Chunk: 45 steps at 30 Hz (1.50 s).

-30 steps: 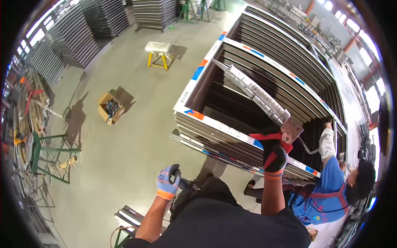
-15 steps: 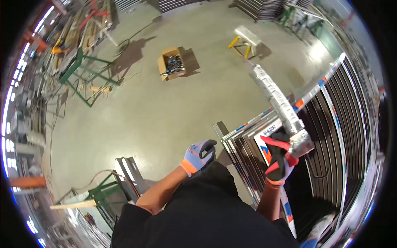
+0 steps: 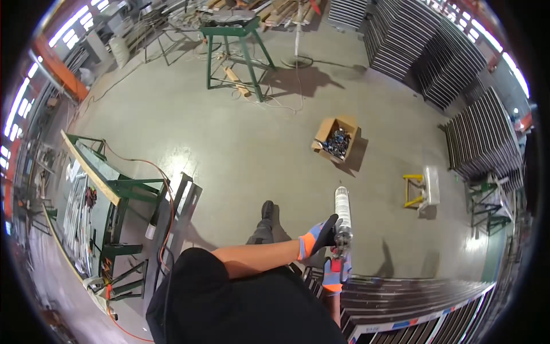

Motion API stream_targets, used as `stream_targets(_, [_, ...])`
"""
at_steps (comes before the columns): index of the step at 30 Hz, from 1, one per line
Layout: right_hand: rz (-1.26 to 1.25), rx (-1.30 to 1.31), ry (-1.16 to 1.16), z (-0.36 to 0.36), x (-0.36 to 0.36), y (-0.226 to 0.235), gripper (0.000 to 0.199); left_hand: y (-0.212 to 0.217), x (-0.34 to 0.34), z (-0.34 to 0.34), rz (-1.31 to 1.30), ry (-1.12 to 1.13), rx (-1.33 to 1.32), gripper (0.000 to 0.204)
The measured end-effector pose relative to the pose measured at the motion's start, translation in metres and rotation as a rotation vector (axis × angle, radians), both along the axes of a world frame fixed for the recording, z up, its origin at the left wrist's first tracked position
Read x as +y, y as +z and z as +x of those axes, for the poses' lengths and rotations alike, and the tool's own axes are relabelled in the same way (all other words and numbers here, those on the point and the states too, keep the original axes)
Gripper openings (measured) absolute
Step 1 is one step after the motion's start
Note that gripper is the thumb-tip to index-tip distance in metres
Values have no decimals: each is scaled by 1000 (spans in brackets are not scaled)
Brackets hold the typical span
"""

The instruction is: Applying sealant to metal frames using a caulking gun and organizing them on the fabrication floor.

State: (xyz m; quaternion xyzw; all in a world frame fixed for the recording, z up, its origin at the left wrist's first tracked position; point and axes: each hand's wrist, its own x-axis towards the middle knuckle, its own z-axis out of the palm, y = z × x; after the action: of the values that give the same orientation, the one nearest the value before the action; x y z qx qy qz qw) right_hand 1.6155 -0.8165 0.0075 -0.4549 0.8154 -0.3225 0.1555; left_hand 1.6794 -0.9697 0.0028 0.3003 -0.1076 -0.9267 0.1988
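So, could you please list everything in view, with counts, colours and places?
Caulking gun: 1, silvery and white, lower centre-right
Cardboard box: 1, brown, right of centre
Small parts: many, mostly dark, inside the cardboard box
Stool: 1, yellow with whitish top, right
Stands: at least 2, green, upper centre, far right
Workbench: 1, green with wooden edge, left
Panel stacks: several, dark grey, upper right
Frames: many, dark with white edging, lower right
Planks: several, brown, top centre
Left hand: 1, gloved blue, orange and black, at the caulking gun
Right hand: 1, gloved blue and orange, at the caulking gun's handle
Shoe: 1, black, below centre
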Motion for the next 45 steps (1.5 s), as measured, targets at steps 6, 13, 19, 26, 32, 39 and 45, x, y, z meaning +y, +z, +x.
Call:
stream_targets(6, [-153,92,196,-5,-128,14,44,-28,-131,3,673,-380,716,44])
stream_targets(13, [-53,-21,150,-10,-265,46,60,-36,-304,19,121,-70,8,52])
stream_targets(19, [182,-54,83,-58,-289,29,59,-60,-419,18,-56,23,-211,50])
stream_targets(26, [469,-287,-284,-171,-253,-150,54,-106,-543,72,-84,520,-396,46])
stream_targets(32, [850,-538,-556,-274,-218,-219,51,-128,-606,196,72,923,-552,38])
stream_targets(39, [554,-475,-570,-332,-293,-203,44,-187,-595,276,87,766,-465,43])
stream_targets(45, [487,-527,-602,-282,-339,-180,41,-211,-573,244,-79,466,-858,39])
